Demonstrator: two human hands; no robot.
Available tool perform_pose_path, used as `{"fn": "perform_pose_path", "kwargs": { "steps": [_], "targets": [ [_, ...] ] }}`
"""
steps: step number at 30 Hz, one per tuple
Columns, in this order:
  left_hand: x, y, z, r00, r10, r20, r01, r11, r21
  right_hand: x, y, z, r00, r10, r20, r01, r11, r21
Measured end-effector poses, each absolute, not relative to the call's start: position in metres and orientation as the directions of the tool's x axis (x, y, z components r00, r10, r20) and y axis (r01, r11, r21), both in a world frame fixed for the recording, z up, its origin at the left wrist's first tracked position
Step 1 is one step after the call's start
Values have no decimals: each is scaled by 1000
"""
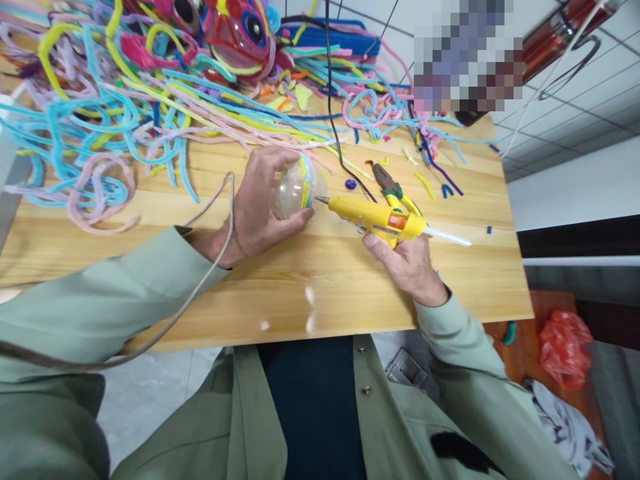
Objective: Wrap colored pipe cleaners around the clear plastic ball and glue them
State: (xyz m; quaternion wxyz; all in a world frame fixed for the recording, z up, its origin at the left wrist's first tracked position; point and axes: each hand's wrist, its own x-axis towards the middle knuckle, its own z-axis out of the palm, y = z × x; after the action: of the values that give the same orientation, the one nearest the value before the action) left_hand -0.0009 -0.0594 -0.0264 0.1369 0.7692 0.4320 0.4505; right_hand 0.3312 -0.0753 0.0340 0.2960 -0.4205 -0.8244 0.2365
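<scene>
My left hand [263,200] curls around a clear plastic ball [291,190], which has yellow and light-blue pipe cleaner bands around its middle. In my right hand [405,263] is a yellow hot glue gun [375,215], gripped by its handle. A white glue stick [447,235] sticks out of the gun's back end. The metal nozzle [321,199] points left, at or very near the banded side of the ball; whether it touches, I cannot tell. Part of the ball is hidden behind my left fingers and thumb.
Pliers [393,183] with green and yellow handles lie behind the glue gun. Heaps of coloured pipe cleaners [165,127] cover the table's far side, with a decorated clear ball [240,40] among them. A black cord [331,100] hangs to the table; a grey cable [200,287] crosses my left arm.
</scene>
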Motion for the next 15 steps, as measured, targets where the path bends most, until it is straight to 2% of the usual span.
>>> {"fn": "perform_pose_path", "kwargs": {
  "steps": [4,8,15],
  "targets": [
    [0,-59,-26,212,790,575,526,-588,615,330,-74,34,-506,813,290,528,557,-641],
    [-1,-59,-25,224,760,610,528,-620,579,329,-73,35,-508,818,270,534,545,-647],
    [-4,-49,-37,203,686,699,454,-698,554,326,-75,38,-526,837,153,547,470,-693]
  ]
}}
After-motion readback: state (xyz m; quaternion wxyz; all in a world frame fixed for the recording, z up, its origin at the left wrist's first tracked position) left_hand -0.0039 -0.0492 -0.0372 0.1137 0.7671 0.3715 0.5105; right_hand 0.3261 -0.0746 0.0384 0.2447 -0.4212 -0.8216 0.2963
